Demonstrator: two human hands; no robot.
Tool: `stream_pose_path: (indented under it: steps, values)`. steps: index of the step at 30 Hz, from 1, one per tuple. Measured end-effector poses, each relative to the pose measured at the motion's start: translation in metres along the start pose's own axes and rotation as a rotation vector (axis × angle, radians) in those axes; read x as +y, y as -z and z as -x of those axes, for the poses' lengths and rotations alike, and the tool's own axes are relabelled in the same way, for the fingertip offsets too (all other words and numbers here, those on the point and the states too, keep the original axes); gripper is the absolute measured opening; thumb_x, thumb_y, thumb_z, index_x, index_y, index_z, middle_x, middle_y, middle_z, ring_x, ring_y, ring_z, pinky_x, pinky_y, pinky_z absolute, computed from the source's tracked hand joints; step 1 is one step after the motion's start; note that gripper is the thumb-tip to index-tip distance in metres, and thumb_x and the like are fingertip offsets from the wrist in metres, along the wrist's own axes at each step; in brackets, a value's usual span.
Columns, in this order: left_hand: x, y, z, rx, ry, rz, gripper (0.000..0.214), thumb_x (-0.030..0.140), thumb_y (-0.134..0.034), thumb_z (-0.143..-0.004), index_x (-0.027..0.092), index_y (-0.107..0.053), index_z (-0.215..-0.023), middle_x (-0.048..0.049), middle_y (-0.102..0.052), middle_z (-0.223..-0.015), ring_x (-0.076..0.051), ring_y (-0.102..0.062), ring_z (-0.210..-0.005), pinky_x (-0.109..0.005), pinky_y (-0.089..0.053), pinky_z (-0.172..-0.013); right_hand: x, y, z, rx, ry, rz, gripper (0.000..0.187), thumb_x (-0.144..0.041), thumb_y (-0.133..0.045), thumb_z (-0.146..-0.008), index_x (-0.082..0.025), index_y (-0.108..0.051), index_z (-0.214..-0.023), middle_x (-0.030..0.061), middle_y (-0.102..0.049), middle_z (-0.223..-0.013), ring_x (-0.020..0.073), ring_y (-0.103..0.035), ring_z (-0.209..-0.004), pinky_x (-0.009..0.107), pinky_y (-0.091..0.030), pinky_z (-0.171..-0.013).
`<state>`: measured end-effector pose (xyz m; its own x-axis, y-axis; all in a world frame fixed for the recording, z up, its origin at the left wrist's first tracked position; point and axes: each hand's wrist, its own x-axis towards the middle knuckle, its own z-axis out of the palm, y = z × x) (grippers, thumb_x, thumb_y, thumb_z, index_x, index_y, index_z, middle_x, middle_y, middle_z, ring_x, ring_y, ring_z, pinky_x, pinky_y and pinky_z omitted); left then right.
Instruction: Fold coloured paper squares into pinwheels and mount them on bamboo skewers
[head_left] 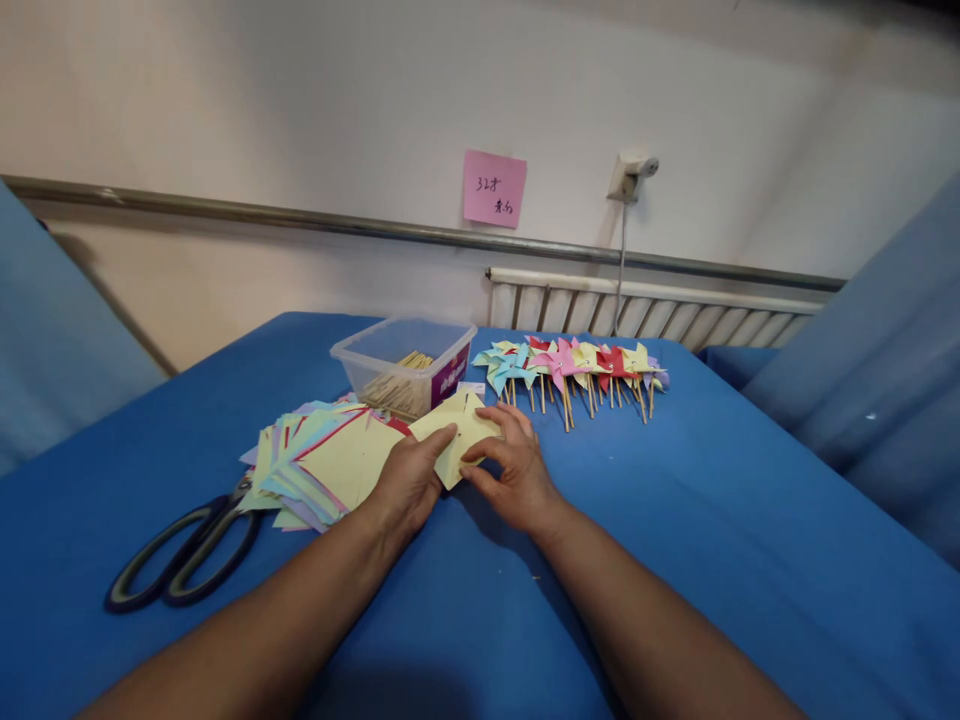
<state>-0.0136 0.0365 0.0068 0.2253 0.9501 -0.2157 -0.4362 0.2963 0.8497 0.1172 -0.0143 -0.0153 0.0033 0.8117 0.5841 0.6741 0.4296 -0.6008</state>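
A pale yellow square of paper (459,412) with slits cut in it is held up over the blue table. My left hand (411,478) grips its left side, thumb on top. My right hand (517,465) pinches the paper's right edge between thumb and fingers. Just left of my left hand lies a loose pile of coloured paper squares (345,455). Dark-handled scissors (187,555) rest at the pile's left, their blades hidden beneath the sheets.
Behind the paper stands a clear plastic box (375,365) holding many thin wooden sticks (401,385). Finished paper pinwheels (566,365) on sticks lie in a row at the back right. A radiator (645,310) and a metal rail (360,228) run along the wall.
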Motion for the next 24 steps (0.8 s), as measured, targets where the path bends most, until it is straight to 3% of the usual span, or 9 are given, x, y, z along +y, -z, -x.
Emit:
stream_pose_path:
  steps: [5,12,19,24]
  values:
    - [0.000,0.001,0.000,0.011,0.008,0.020,0.036,0.011,-0.069,-0.067,0.006,-0.065,-0.103,-0.0119,-0.073,-0.088,-0.021,-0.069,-0.074,-0.029,-0.055,-0.069,-0.006,0.002,0.002,-0.080,0.020,0.037,0.036,-0.010,-0.064,-0.068,-0.028,-0.067,-0.099,0.0046,-0.043,-0.140,0.0271,-0.025,-0.136,0.050,-0.029,-0.104]
    - [0.003,-0.003,0.005,0.021,0.013,0.006,0.032,0.011,-0.070,-0.067,0.007,-0.066,-0.099,-0.0089,-0.072,-0.079,-0.017,-0.066,-0.062,-0.025,-0.053,-0.055,0.001,-0.003,0.001,0.025,0.009,0.021,0.002,-0.025,-0.068,-0.076,-0.026,-0.069,-0.078,0.0045,-0.053,-0.129,0.0262,-0.033,-0.131,0.048,-0.029,-0.105]
    - [0.003,-0.005,0.006,0.065,0.071,-0.032,0.030,0.014,-0.070,-0.070,0.008,-0.065,-0.099,-0.0095,-0.072,-0.078,-0.018,-0.066,-0.063,-0.026,-0.054,-0.054,0.007,-0.007,-0.001,0.114,-0.146,-0.138,0.008,-0.022,-0.065,-0.077,-0.022,-0.066,-0.070,0.0060,-0.061,-0.112,0.0221,-0.051,-0.112,0.040,-0.038,-0.099]
    - [0.000,-0.004,0.005,0.017,0.055,0.005,0.031,0.012,-0.070,-0.068,0.009,-0.066,-0.098,-0.0078,-0.072,-0.079,-0.015,-0.064,-0.061,-0.024,-0.052,-0.053,0.006,-0.007,0.000,0.092,-0.108,-0.134,0.002,-0.022,-0.068,-0.075,-0.024,-0.068,-0.076,0.0062,-0.059,-0.117,0.0222,-0.050,-0.114,0.040,-0.037,-0.100]
